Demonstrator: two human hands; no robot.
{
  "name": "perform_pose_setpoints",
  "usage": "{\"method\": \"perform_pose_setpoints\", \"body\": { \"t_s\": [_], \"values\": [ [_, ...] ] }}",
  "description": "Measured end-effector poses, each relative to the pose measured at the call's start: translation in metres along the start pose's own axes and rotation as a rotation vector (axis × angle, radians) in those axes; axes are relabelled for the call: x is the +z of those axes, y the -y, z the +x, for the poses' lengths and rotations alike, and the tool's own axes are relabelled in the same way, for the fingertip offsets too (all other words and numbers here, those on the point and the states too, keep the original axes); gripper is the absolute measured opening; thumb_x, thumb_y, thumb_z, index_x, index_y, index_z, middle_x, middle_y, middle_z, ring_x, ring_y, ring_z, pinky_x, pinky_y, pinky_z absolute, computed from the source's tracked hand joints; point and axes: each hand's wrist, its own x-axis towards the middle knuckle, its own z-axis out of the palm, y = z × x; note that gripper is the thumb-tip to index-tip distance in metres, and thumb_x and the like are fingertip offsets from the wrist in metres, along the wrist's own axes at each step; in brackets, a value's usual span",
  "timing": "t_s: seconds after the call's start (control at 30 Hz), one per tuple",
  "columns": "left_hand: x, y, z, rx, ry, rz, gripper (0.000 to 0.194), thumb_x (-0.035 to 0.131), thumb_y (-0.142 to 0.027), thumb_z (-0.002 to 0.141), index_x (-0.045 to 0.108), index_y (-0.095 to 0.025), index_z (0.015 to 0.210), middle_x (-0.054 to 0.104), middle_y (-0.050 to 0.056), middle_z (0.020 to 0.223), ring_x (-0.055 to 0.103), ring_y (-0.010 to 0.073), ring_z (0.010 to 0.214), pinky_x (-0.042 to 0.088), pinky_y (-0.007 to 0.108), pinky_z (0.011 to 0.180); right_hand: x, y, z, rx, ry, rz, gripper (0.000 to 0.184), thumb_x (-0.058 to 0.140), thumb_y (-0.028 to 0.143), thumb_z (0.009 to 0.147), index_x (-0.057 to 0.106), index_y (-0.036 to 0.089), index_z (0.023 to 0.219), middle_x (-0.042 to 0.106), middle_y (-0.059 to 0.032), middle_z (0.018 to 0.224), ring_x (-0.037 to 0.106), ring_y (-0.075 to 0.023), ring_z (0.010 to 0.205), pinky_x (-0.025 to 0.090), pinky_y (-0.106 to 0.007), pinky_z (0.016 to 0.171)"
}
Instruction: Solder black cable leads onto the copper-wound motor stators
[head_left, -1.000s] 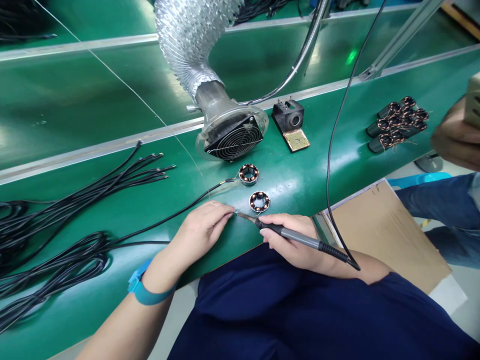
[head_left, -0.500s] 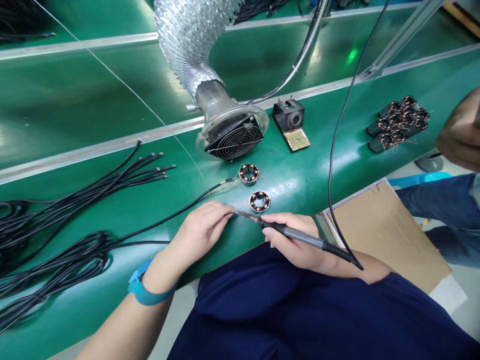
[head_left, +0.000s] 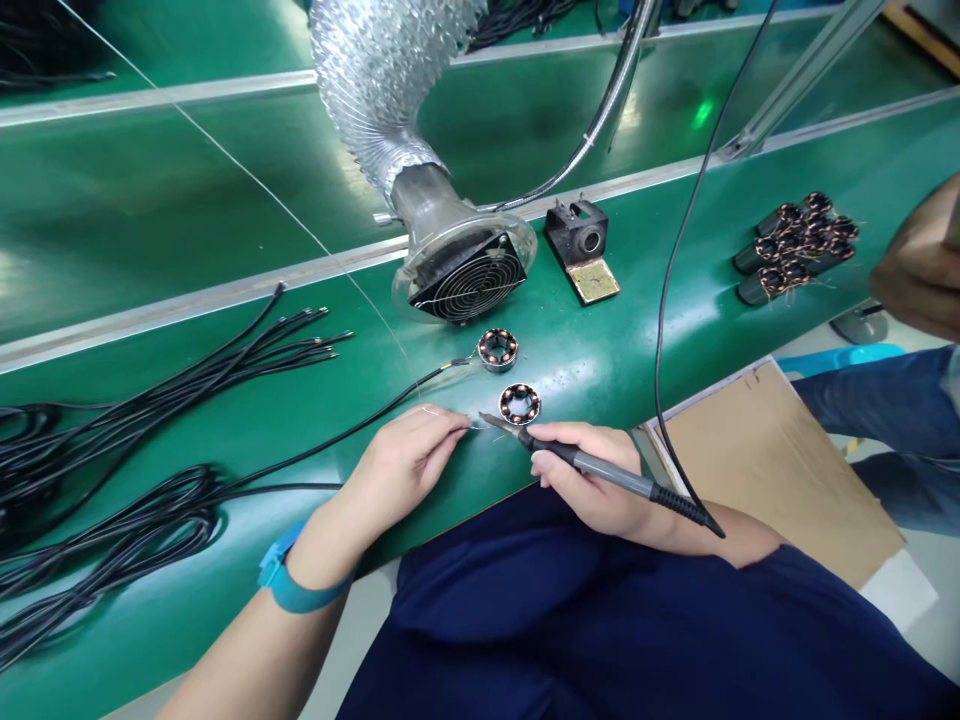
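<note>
My right hand [head_left: 592, 470] is closed round the grey grip of a soldering iron [head_left: 611, 472]. Its tip points left, just off the fingertips of my left hand [head_left: 409, 455]. Those fingers are pinched together on thin solder wire, which hangs down from the upper left; whether they also hold a stator lead is too small to tell. Right beside the iron tip lies a ring-shaped stator with copper windings [head_left: 519, 404]. Behind it a second stator [head_left: 497, 350] is joined to the stripped end of a black cable [head_left: 390, 400].
A fume extractor [head_left: 469, 270] on a foil duct hangs over the bench. Behind it stands a soldering iron stand [head_left: 585, 240] with a sponge. Black cables [head_left: 172, 510] lie left; several wound stators [head_left: 799, 245] stand right, near another person's hand [head_left: 922, 260]. A cardboard sheet [head_left: 780, 470] is at right.
The soldering iron's tip has lifted slightly up and away from my left fingertips, and my right hand has shifted a little right. My left hand has hardly moved.
</note>
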Motion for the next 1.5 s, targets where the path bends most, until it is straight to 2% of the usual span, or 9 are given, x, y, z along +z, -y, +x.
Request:
{"method": "perform_pose_setpoints", "body": {
  "t_s": [0.13, 0.23, 0.43, 0.73, 0.8, 0.9, 0.97, 1.2, 1.5],
  "values": [
    [0.002, -0.001, 0.0, -0.01, -0.013, 0.008, 0.014, 0.056, -0.015, 0.098, 0.069, -0.017, 0.104, 0.075, 0.006, 0.094, 0.07, 0.0154, 0.087, 0.057, 0.027, 0.082, 0.011, -0.012, 0.0, -0.056, 0.019, 0.062, 0.032, 0.06, 0.021, 0.098, 0.065, 0.018, 0.13, 0.08, -0.0053, 0.098, 0.076, -0.0132, 0.077, 0.066, -0.026, 0.078],
    [0.003, -0.004, 0.0, -0.033, -0.017, -0.009, 0.014, 0.056, -0.017, 0.099, 0.069, -0.017, 0.101, 0.076, 0.005, 0.092, 0.071, 0.0149, 0.083, 0.057, 0.026, 0.079, 0.029, -0.028, 0.001, -0.194, -0.017, 0.079, 0.04, 0.055, 0.016, 0.1, 0.057, 0.022, 0.14, 0.078, -0.0036, 0.105, 0.072, -0.0092, 0.07, 0.065, -0.022, 0.072],
    [0.006, -0.01, -0.002, -0.084, -0.044, -0.022, 0.013, 0.056, -0.016, 0.098, 0.068, -0.017, 0.099, 0.074, 0.002, 0.085, 0.07, 0.0118, 0.076, 0.054, 0.021, 0.072, 0.056, -0.049, 0.009, -0.418, -0.015, -0.134, 0.03, 0.056, 0.011, 0.096, 0.063, 0.019, 0.124, 0.073, -0.0088, 0.104, 0.068, -0.0183, 0.094, 0.062, -0.036, 0.086],
    [0.011, -0.013, -0.006, -0.127, -0.077, -0.03, 0.013, 0.055, -0.018, 0.098, 0.068, -0.018, 0.096, 0.076, 0.002, 0.084, 0.071, 0.0125, 0.071, 0.057, 0.022, 0.07, 0.064, -0.051, 0.015, -0.412, 0.036, -0.212, 0.028, 0.053, 0.012, 0.095, 0.064, 0.019, 0.12, 0.066, -0.0079, 0.093, 0.06, -0.0204, 0.088, 0.057, -0.037, 0.081],
    [0.013, -0.011, -0.007, -0.118, -0.084, -0.029, 0.012, 0.056, -0.018, 0.098, 0.066, -0.018, 0.104, 0.077, 0.003, 0.09, 0.073, 0.0126, 0.074, 0.058, 0.021, 0.07, 0.063, -0.048, 0.018, -0.4, 0.021, -0.198, 0.027, 0.052, 0.012, 0.096, 0.064, 0.02, 0.118, 0.067, -0.0078, 0.092, 0.061, -0.0203, 0.087, 0.057, -0.038, 0.081],
    [0.016, -0.007, -0.011, -0.092, -0.099, -0.044, 0.026, 0.059, -0.018, 0.098, 0.057, -0.018, 0.124, 0.078, 0.005, 0.1, 0.076, 0.014, 0.085, 0.059, 0.02, 0.074, 0.06, -0.044, 0.022, -0.369, -0.016, -0.175, 0.024, 0.052, 0.012, 0.096, 0.062, 0.019, 0.116, 0.069, -0.0084, 0.093, 0.063, -0.0199, 0.086, 0.058, -0.038, 0.083],
    [0.016, -0.006, -0.012, -0.078, -0.095, -0.04, 0.031, 0.06, -0.018, 0.098, 0.054, -0.018, 0.128, 0.077, 0.005, 0.102, 0.076, 0.0144, 0.088, 0.059, 0.02, 0.075, 0.058, -0.044, 0.024, -0.365, -0.022, -0.162, 0.022, 0.053, 0.012, 0.097, 0.062, 0.019, 0.116, 0.07, -0.0086, 0.093, 0.064, -0.0195, 0.087, 0.058, -0.038, 0.084],
    [0.008, -0.009, -0.007, -0.06, -0.063, 0.038, 0.009, 0.06, -0.017, 0.097, 0.063, -0.019, 0.105, 0.073, 0.001, 0.083, 0.068, 0.0113, 0.067, 0.052, 0.02, 0.064, 0.059, -0.053, 0.021, -0.426, 0.016, -0.127, 0.027, 0.053, 0.012, 0.096, 0.061, 0.02, 0.121, 0.069, -0.0076, 0.098, 0.064, -0.0193, 0.091, 0.058, -0.038, 0.087],
    [0.01, -0.012, -0.003, -0.08, -0.13, -0.091, 0.012, 0.06, -0.011, 0.095, 0.07, -0.017, 0.095, 0.075, 0.001, 0.084, 0.07, 0.0109, 0.075, 0.055, 0.019, 0.072, 0.054, -0.047, 0.023, -0.444, -0.004, -0.125, 0.028, 0.054, 0.011, 0.095, 0.06, 0.02, 0.121, 0.069, -0.007, 0.096, 0.063, -0.0183, 0.088, 0.057, -0.036, 0.083]
  ]
}}
